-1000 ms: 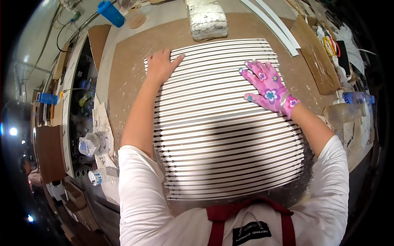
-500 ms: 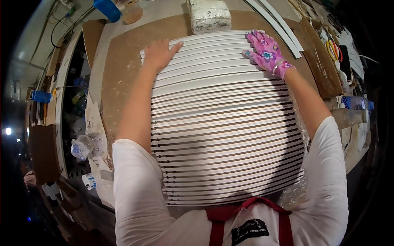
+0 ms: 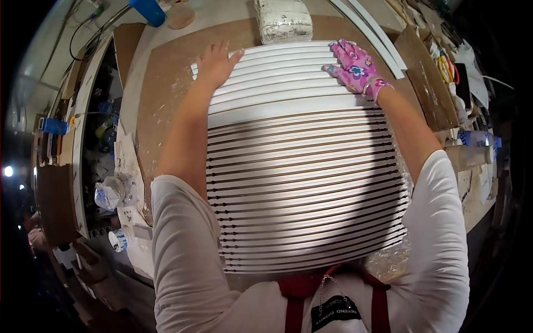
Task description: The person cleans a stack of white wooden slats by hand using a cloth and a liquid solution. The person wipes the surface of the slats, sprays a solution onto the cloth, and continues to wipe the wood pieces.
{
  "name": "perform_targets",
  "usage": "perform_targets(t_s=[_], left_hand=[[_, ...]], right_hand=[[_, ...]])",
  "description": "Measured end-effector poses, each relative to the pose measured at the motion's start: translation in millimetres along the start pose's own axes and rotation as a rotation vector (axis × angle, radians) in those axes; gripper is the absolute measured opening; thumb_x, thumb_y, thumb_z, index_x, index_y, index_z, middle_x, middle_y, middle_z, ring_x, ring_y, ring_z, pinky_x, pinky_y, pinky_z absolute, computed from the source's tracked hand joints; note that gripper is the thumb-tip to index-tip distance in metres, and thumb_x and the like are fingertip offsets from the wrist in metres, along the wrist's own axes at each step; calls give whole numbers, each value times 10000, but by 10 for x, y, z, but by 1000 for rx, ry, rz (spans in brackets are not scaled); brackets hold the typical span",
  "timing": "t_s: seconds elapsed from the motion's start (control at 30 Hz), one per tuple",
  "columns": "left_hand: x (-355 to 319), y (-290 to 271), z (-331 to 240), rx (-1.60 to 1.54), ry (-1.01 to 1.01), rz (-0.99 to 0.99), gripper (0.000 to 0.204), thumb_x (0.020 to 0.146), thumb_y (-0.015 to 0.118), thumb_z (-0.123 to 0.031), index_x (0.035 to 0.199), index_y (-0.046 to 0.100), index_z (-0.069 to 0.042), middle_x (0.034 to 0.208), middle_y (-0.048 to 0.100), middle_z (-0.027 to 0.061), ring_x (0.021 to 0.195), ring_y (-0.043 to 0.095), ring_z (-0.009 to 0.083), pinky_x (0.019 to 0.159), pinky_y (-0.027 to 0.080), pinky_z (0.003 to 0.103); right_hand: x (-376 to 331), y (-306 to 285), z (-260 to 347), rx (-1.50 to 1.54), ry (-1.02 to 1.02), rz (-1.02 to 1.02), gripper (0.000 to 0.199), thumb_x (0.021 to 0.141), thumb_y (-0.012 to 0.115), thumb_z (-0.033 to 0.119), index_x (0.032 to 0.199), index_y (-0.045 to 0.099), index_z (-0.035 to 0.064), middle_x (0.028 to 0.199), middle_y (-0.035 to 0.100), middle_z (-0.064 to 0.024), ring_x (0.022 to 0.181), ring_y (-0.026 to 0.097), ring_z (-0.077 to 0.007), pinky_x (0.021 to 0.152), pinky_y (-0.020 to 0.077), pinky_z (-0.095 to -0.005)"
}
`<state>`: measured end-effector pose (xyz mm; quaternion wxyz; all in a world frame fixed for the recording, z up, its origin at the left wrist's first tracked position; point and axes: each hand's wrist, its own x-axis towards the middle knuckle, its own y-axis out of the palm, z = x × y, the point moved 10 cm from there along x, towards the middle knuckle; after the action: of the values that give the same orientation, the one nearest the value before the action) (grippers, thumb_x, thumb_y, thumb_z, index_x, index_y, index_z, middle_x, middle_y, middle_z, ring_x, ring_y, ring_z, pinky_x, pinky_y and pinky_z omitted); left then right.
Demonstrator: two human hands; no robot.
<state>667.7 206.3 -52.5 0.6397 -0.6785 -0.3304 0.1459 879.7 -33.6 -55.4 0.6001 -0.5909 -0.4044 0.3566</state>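
A wide row of long white slats lies crosswise in front of me. The far slats sit edge to edge, while the nearer ones have narrow dark gaps between them, with small dark pieces showing at their ends. My bare left hand rests open at the far left ends of the slats, its fingers spread. At the far right ends, my right hand, in a pink flowered glove, lies open over the slats with its thumb pointing inward.
A plastic-wrapped white bundle stands just beyond the far slats. Loose white strips and a cardboard box lie at the far right. Plastic bottles are at the right; a blue container stands far left. Brown board covers the table.
Both hands have shifted slightly left along the far slats, and my left fingers now reach a little farther forward. The view has moved slightly too. Both hands remain open.
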Motion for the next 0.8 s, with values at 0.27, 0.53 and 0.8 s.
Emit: perform_targets(t_s=[0.27, 0.53, 0.8], left_hand=[[-1644, -1016, 26, -309, 129, -241, 427, 868, 633, -226, 1249, 543, -58, 1252, 544, 148, 1135, 504, 358, 973, 395, 421], [-2079, -906, -81, -145, 113, -154, 367, 861, 646, -289, 1111, 601, -23, 1120, 578, 156, 1049, 518, 352, 909, 436, 425], [-2079, -707, 8, -280, 4, -79, 405, 852, 655, -301, 1091, 559, 12, 1097, 585, 183, 1032, 504, 383, 906, 422, 448]], right_hand=[[-1248, -520, -692, 516, 200, -213, 479, 940, 529, 360, 1302, 474, 51, 1312, 508, -219, 1210, 506, -352, 1008, 406, -399], [-1618, -102, -528, 569, 322, -55, 488, 921, 559, 371, 1262, 495, 27, 1205, 600, -206, 1106, 583, -343, 955, 434, -390], [-1594, 26, -609, 604, 327, 12, 530, 919, 550, 401, 1298, 478, 36, 1261, 574, -197, 1177, 545, -340, 1009, 404, -371]])
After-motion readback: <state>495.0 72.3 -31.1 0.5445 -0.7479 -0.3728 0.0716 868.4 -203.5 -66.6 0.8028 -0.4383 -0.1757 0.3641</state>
